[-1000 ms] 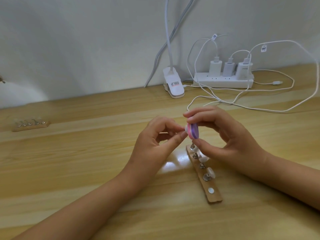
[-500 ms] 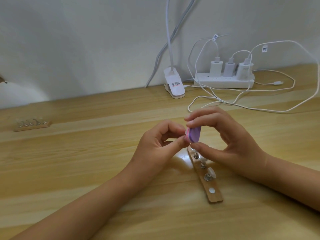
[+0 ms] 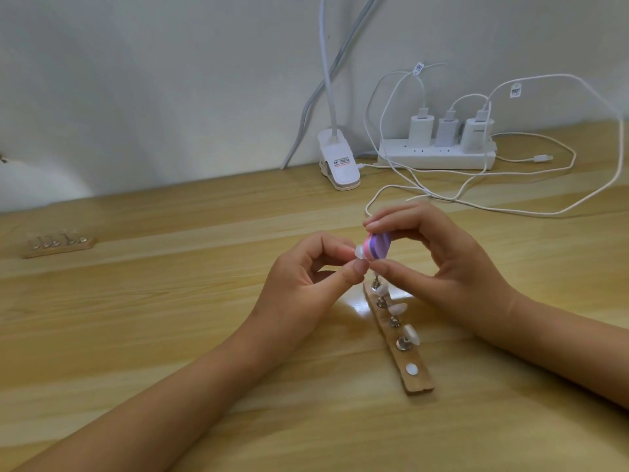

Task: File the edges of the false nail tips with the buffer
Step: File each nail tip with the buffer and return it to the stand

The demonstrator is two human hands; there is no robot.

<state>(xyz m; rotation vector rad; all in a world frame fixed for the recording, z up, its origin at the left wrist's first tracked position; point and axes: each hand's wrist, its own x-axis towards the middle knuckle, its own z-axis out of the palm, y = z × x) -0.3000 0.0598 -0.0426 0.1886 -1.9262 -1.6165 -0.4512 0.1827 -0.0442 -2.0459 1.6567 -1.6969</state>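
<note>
My left hand [image 3: 306, 284] pinches a small white false nail tip [image 3: 360, 251] between thumb and forefinger, above the table. My right hand [image 3: 449, 264] grips a pink and purple buffer block [image 3: 480, 246] between fingers and thumb, with its end against the nail tip. Just below the hands lies a wooden holder strip [image 3: 420, 381] carrying several metal posts with white nail tips [image 3: 410, 334] on them. Near its front end sits a white round pad [image 3: 411, 369] with no post on it.
A second wooden strip with clear tips [image 3: 58, 245] lies at the far left. At the back stand a white lamp clip [image 3: 339, 161] and a power strip [image 3: 437, 158] with three chargers. White cables [image 3: 510, 206] loop over the table behind my right hand.
The buffer has shifted slightly against the nail tip, tilting between frames, and the white tip now shows at my left fingertips. Both hands stay in nearly the same place.
</note>
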